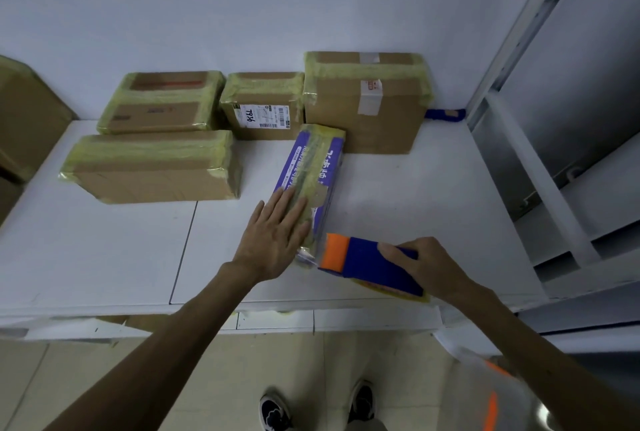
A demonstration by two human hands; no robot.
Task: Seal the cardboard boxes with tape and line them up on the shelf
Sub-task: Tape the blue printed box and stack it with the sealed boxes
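Fingers (291, 202) of the left hand (273, 236) — straight, lightly spread, pressed flat on the yellowish tape strip (311, 167) running along the top of the purple box (332, 153). Right hand (436, 267) curled round the blue-and-orange tape dispenser (367, 260), held at the box's near end; touching or just off it, cannot tell which. Purple box lying askew on the white shelf (104, 250), far end close by the large taped box (367, 111), with more taped cardboard boxes (152, 167) to the left. Judged step: finishing the strip. Recommended — keep the palm bearing down to stop sliding, draw the dispenser over the near edge and down the face, tear cleanly at the blade, then smooth from the centre outward. Afterwards, square up with the row.
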